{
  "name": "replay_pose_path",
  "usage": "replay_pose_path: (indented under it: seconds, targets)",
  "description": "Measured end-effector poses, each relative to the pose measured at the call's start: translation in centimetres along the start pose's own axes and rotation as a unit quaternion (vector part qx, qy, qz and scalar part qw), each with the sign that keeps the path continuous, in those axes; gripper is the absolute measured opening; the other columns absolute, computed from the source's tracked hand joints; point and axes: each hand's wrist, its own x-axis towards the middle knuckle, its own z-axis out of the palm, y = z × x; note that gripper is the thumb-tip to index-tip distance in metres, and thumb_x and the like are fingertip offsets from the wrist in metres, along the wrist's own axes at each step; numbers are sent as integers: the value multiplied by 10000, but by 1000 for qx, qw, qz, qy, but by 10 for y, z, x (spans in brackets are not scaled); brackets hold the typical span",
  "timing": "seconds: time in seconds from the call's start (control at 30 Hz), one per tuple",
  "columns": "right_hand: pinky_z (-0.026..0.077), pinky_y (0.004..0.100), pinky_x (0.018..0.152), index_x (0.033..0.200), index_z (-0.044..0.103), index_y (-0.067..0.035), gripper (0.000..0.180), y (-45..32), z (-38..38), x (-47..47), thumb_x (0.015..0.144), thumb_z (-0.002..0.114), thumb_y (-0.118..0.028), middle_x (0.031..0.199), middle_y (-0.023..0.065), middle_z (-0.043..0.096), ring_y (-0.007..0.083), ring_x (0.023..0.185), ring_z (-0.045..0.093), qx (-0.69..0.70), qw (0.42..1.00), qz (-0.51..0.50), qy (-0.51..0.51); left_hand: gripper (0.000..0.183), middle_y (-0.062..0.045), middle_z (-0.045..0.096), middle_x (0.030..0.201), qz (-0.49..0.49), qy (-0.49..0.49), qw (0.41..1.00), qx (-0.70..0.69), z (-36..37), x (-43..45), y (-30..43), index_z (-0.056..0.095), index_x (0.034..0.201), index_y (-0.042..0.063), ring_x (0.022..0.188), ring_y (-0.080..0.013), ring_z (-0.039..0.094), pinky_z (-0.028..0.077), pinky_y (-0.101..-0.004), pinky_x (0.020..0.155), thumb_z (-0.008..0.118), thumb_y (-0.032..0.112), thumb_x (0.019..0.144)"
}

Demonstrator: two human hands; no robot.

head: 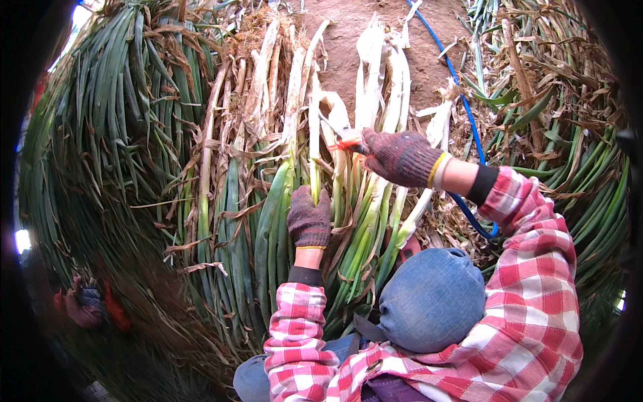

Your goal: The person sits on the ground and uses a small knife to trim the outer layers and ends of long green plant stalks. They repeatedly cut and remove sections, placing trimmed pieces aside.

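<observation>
My left hand, in a dark knitted glove, is closed around a long green onion whose pale shank points away from me. In my gloved right hand is a small tool with a thin metal tip and red wrapping, its tip close to that shank. The fingers hide most of the tool's handle. Left of the shank lies a row of onions still wrapped in dry brown skins, roots at the far end. Onions with clean white shanks lie beyond and beneath my right hand.
A blue hose runs down from the top and passes behind my right wrist. Large heaps of onions with green leaves stand at left and right. Brown soil shows ahead. My denim-covered knee is at lower right.
</observation>
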Motion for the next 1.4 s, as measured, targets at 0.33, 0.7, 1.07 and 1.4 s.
replay_pose_path:
  seconds: [0.33,0.7,1.07,1.4]
  targets:
    - [576,534,808,1155,589,27,359,17,-11,98,1025,484,-291,1000,234,759,418,915,750,2,997,43,68,247,5,676,792,-229,-173,874,-392,-19,-2,-16,687,1048,20,679,-74,627,494,-249,603,699,263,1005]
    - [561,539,747,1303,499,23,373,22,-8,82,1047,458,-245,907,265,726,446,857,722,8,999,-5,34,281,-16,671,945,-331,-236,663,-628,-38,-30,-48,676,1094,47,821,-136,645,526,-265,756,633,321,1048]
    - [560,512,891,1224,614,12,384,28,-5,129,1050,441,-283,1129,266,730,410,1041,722,68,996,50,30,332,-82,705,985,-342,-313,690,-556,-50,-35,-38,690,1097,20,885,-208,691,564,-321,811,613,338,1043]
    - [572,545,746,1248,504,8,365,6,-5,40,1029,523,-283,920,243,731,452,858,722,45,998,0,43,693,-154,538,1238,84,26,959,271,-73,25,-5,511,1318,72,1182,-362,517,428,-500,1017,759,527,859]
